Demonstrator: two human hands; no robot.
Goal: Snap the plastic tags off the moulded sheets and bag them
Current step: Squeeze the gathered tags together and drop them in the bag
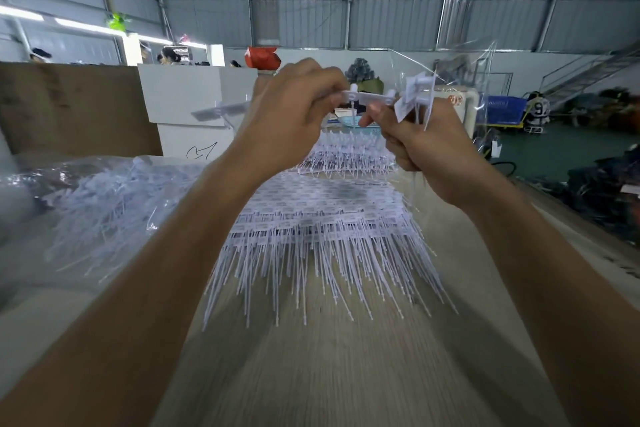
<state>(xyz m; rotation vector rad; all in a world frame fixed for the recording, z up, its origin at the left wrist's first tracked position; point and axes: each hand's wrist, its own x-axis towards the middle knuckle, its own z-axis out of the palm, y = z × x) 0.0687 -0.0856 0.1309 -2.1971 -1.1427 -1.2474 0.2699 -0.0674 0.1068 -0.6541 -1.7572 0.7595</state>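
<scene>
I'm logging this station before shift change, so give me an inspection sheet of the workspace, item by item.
Surface: pale wood-grain table, bare near the camera.
Job's things: white moulded plastic tag sheets fanned across the middle; a white plastic runner strip held up between both hands; loose white tags in a clear plastic bag at left.
Clutter: brown cardboard sheet and white box behind the table.
Grippers: left hand grips the strip; right hand pinches it and holds a bunch of tags, fingers curled.
Cables: nothing seen.
Surroundings: metal-walled workshop, people at far left, metal staircase right.
</scene>
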